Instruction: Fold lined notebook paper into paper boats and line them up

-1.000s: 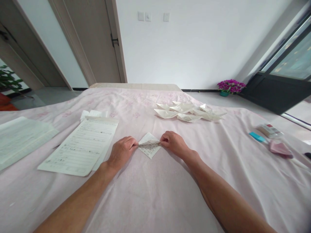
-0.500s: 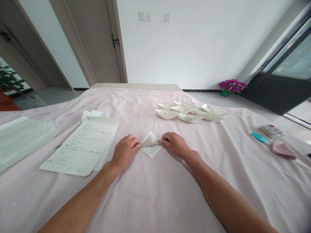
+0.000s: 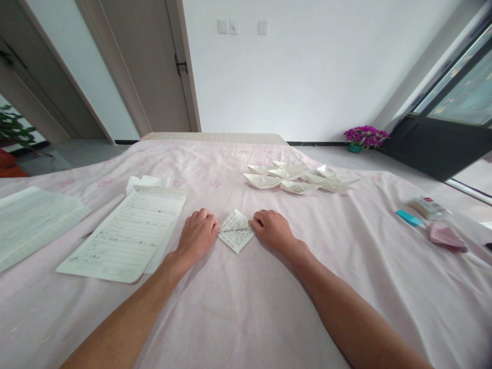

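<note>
A small folded paper with handwriting lies diamond-shaped on the pink bedsheet, a seam running across its middle. My left hand pinches its left corner. On the opposite side, my right hand grips the right corner with curled fingers. Beyond the right hand sit several folded paper boats, close together. To the left of my left hand lies a stack of lined, written sheets.
More loose sheets lie at the far left. On the right are a blue object, a plastic-wrapped packet and a pink cloth-like item. Purple flowers stand on the floor by the wall.
The folded paper's upper flap, raised and bent before, now lies flatter, giving a fuller diamond. Both hands keep hold of the side corners.
</note>
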Tool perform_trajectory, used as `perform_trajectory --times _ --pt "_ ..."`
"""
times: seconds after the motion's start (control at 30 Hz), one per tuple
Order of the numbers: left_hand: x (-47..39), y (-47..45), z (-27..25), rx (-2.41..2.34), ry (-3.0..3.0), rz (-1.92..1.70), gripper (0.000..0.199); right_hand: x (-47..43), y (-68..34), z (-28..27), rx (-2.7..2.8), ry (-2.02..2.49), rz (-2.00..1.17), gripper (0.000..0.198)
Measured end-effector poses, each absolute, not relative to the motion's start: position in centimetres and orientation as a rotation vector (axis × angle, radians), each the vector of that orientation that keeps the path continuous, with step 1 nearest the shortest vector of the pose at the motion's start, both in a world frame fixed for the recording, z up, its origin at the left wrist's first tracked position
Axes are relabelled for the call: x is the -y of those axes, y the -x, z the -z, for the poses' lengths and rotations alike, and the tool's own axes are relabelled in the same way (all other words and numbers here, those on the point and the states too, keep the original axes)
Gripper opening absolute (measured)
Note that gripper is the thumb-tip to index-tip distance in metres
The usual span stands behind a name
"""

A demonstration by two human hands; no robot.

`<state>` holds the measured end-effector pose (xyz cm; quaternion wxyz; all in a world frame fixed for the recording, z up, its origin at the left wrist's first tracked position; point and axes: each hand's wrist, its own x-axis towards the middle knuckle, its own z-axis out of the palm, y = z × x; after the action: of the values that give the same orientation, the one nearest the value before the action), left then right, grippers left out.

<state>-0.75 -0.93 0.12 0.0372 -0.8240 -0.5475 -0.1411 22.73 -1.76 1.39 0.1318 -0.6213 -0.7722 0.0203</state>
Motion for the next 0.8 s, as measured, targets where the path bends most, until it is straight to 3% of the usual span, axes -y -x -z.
perform_trajectory --times 0.37,0.57,0.8 --pt "1.3 -0.1 -0.2 1.505 2.456 0.499 0.012 1.5 -22.5 -1.1 2.304 1.765 0.074 0.024" --pt "0.8 -0.5 1.0 1.057 2.748 0.594 0.052 1.7 -22.5 -1.2 2.247 1.820 0.031 0.020" --pt "0.7 0.0 1.6 0.975 2.870 0.475 0.064 2.2 -23.2 -0.7 2.072 1.823 -0.009 0.018"
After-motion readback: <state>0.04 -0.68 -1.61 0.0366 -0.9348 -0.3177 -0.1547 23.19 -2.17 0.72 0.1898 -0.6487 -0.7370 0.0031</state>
